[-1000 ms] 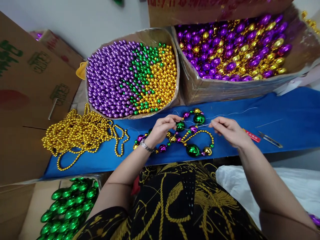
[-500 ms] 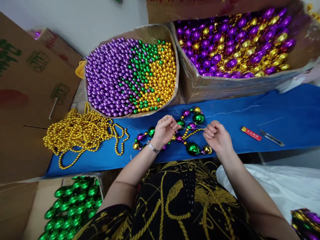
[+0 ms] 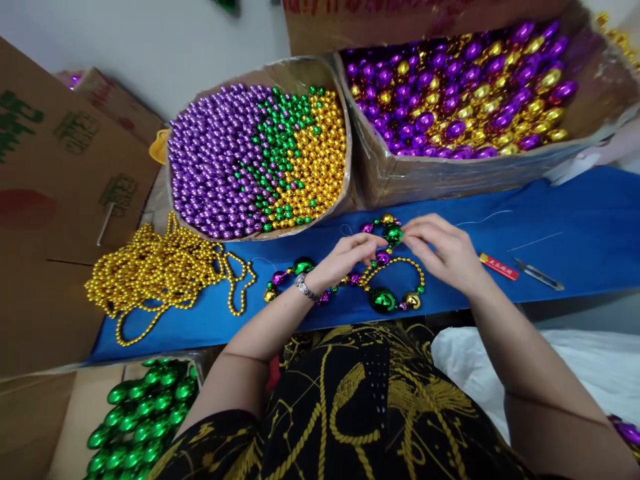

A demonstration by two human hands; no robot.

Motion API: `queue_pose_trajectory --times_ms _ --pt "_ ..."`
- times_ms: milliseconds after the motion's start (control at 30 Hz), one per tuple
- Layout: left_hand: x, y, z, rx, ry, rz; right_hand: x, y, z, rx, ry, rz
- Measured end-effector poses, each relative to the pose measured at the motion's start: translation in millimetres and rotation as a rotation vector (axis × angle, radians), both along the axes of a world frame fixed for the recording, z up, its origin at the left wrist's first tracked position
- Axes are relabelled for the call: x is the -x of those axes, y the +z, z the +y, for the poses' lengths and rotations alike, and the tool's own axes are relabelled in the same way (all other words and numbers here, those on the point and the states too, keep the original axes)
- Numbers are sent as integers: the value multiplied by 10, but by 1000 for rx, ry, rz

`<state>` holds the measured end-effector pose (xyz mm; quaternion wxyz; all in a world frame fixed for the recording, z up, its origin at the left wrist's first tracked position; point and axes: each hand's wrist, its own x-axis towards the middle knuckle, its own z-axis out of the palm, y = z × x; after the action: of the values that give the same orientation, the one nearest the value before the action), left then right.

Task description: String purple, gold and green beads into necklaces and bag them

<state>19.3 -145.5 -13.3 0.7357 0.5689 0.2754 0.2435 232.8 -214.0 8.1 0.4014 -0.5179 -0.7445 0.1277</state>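
Note:
A necklace of large purple, green and gold beads [image 3: 383, 300] lies across the blue cloth, with a loop of small gold beads at its right. Over its upper part my left hand [image 3: 356, 253] pinches a thin clear thread, its fingers curled together. My right hand [image 3: 440, 248] comes in from the right, thumb and fingertips pinched at the edge of a shiny green bead [image 3: 393, 234]; the thread's end between those fingertips is too fine to make out clearly. Loose thread [image 3: 485, 219] trails over the cloth to the right.
Behind stand a box of small beads [image 3: 350, 167] and a box of larger purple and gold beads [image 3: 425, 180]. Gold bead strands [image 3: 150, 273] lie left. A red packet [image 3: 499, 267] and thread snips [image 3: 539, 274] lie right. Green beads [image 3: 145, 407] fill a lower box.
My hands held the thread stretched between them. Now my right hand has moved up and left to the green bead, and my left hand has shifted slightly right, fingers lowered.

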Motion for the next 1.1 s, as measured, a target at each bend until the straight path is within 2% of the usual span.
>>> queue_pose_trajectory --times_ms 100,167,233,300,467,600,767,833,900,1000,1100 --pt "-40 36 0 -82 -71 16 115 41 296 -26 76 -129" --pt "-43 14 -18 -22 -25 -24 172 -21 398 -31 -20 -171" --pt "-33 -32 -33 96 41 -76 203 -101 382 -67 -159 -136" --pt "-16 -78 -37 194 79 -120 219 -175 278 -61 -181 -46" --pt "10 -118 -23 246 84 -178 268 -339 71 133 72 27" --pt "13 -104 -15 243 99 -169 286 -430 37 234 35 128" --pt "19 -100 -6 215 135 -147 378 -523 -91 551 13 556" --pt "11 -95 -12 197 130 -141 463 -553 -105 602 30 618" --pt "2 -87 -30 165 111 -131 549 -563 -72 565 7 507" --pt "0 -76 -65 129 78 -112 627 -546 18 432 -89 227" --pt "21 -80 -87 121 62 -105 606 -521 58 314 -168 133"
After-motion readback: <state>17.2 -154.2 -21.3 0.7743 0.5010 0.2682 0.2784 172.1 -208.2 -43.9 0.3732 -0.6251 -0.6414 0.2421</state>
